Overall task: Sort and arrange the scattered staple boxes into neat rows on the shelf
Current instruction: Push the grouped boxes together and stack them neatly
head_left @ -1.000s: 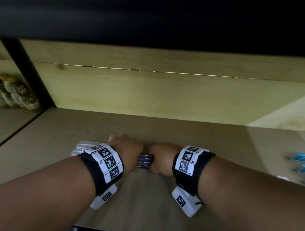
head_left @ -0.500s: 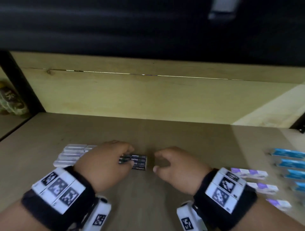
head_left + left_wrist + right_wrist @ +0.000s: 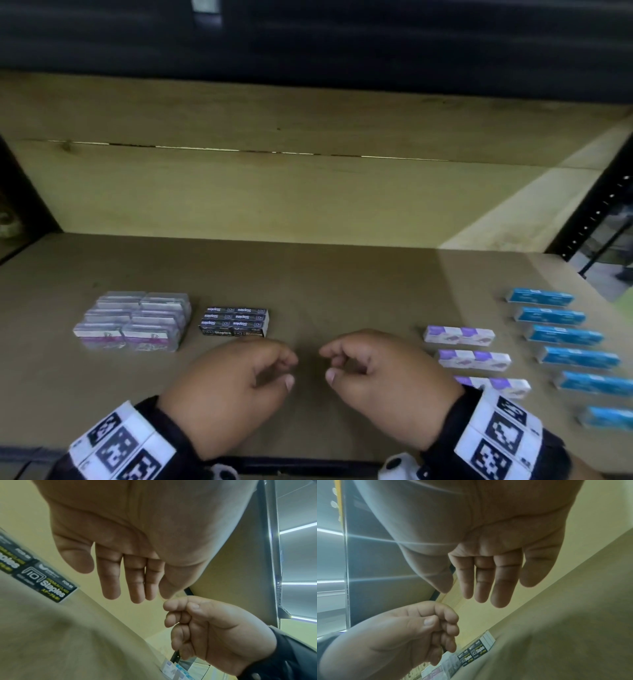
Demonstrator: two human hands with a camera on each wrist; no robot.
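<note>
Black staple boxes (image 3: pixel 234 322) sit in a tight block on the shelf board (image 3: pixel 342 291), left of centre. They also show as black boxes (image 3: pixel 49 585) in the left wrist view and black boxes (image 3: pixel 474 651) in the right wrist view. My left hand (image 3: pixel 287 370) hovers just in front of them, fingers relaxed and empty. My right hand (image 3: pixel 329 363) hangs beside it, loosely curled, holding nothing. To the left stands a block of clear and white boxes with purple print (image 3: pixel 132 322). Three purple-and-white boxes (image 3: pixel 459 335) line up at the right, with a column of several blue boxes (image 3: pixel 561 334) beyond them.
A wooden back panel (image 3: pixel 291 192) closes the shelf behind. A black metal upright (image 3: pixel 596 219) stands at the right end and another black post (image 3: pixel 24 202) at the left. Bare board lies between the black boxes and the purple-and-white row.
My left hand has let go of the black boxes. Both hands have drawn back towards the front edge, and the rows at the right have come into view.
</note>
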